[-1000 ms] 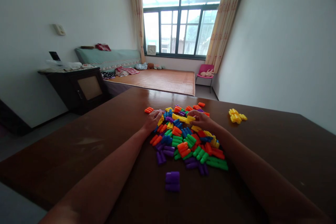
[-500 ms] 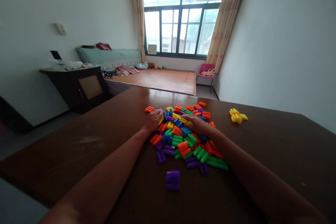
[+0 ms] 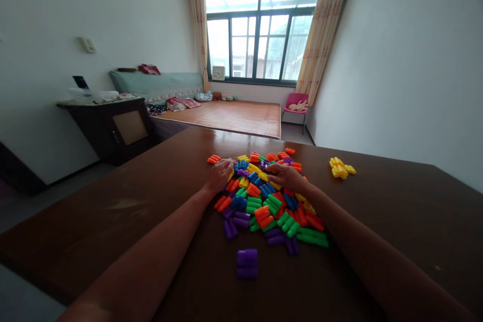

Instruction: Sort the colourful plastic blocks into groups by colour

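Note:
A heap of plastic building pieces (image 3: 253, 205) in orange, green, blue, purple and yellow lies on the brown table (image 3: 158, 216). My left hand (image 3: 220, 175) rests against the heap's far left side, fingers stretched forward, and I see nothing held in it. From the right, my right hand (image 3: 287, 177) reaches over the heap with its fingers apart, close to a few yellow pieces (image 3: 258, 171). Some pieces under both hands are hidden. Closer to me, a purple block (image 3: 247, 263) sits apart from the heap.
A joined yellow cluster (image 3: 338, 167) stands by itself on the right of the table. Beyond the far edge are a bed with a woven mat (image 3: 234, 113) and a pink chair (image 3: 296, 103). A dark cabinet (image 3: 109, 126) stands at the left.
My right hand has lifted and shifted slightly right, its fingers now more apart, and more blue and yellow pieces show near its wrist. The left hand has hardly moved.

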`<control>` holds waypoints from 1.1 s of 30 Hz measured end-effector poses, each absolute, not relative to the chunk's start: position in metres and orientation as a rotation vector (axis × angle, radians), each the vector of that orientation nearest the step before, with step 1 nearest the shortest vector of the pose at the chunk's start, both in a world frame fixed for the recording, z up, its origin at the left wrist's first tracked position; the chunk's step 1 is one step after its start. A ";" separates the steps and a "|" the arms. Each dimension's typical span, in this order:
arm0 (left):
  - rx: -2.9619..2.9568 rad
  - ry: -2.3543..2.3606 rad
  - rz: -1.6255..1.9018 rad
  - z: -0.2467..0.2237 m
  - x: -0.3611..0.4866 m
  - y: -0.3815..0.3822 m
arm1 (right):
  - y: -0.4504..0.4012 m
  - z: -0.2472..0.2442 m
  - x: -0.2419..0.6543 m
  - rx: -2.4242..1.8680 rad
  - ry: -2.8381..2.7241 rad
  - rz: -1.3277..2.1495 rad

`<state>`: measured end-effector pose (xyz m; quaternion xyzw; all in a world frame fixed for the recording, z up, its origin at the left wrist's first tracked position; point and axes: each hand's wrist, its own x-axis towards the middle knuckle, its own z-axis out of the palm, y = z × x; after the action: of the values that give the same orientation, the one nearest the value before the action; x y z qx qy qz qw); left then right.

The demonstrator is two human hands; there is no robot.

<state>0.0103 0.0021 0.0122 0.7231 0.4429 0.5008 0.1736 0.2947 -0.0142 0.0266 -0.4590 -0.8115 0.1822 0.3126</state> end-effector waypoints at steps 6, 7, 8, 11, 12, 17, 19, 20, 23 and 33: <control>2.077 1.260 1.390 0.014 0.010 0.000 | -0.020 0.025 0.281 -1.253 -2.247 0.504; 2.086 1.269 1.395 0.016 0.010 -0.002 | -0.019 0.025 0.282 -1.267 -2.206 0.547; 2.105 1.284 1.402 0.018 0.010 -0.004 | -0.018 0.024 0.283 -1.269 -2.158 0.593; 2.203 1.315 1.424 0.028 0.017 -0.013 | -0.016 0.026 0.289 -1.214 -2.040 0.657; 2.242 1.301 1.427 0.032 0.021 -0.017 | -0.016 0.029 0.290 -1.182 -2.020 0.645; 2.379 1.111 1.355 0.043 0.043 -0.036 | -0.025 0.052 0.285 -0.933 -2.062 0.727; 2.362 1.116 1.334 0.044 0.046 -0.039 | -0.029 0.060 0.282 -0.876 -2.082 0.772; 2.342 1.127 1.335 0.044 0.046 -0.039 | -0.031 0.062 0.281 -0.873 -2.082 0.770; 2.259 1.103 1.355 0.046 0.044 -0.037 | -0.032 0.064 0.280 -0.909 -2.090 0.745; 1.850 1.116 1.271 0.057 -0.001 -0.013 | -0.018 0.057 0.304 -0.989 -1.959 0.927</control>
<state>-0.0007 -0.0132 0.0575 0.7011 0.4229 0.4817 0.3123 0.3041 -0.0178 0.0566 -0.3855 -0.7638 0.3615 0.3706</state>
